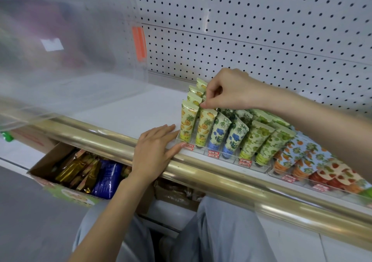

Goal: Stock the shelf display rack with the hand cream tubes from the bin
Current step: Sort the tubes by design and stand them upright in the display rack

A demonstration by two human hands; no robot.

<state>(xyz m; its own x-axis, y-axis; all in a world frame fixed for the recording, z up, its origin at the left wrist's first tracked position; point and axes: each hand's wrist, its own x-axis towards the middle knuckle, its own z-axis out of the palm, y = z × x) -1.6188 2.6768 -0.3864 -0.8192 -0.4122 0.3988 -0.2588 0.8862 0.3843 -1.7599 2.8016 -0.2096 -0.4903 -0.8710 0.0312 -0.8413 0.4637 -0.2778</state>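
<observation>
the right hand (227, 92) is pinching the top edge of a yellow hand cream tube (205, 129) — standing cap down in the second lane of the rack (201, 151), straight below the grip. the left hand (155, 147) is lying flat, fingers straight, touching the rack's left corner.

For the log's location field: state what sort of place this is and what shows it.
Most likely a retail shop aisle. A white pegboard panel backs the shelf, the clear display rack holds rows of hand cream tubes over red price tags, and a cardboard carton of packaged goods sits below.
</observation>
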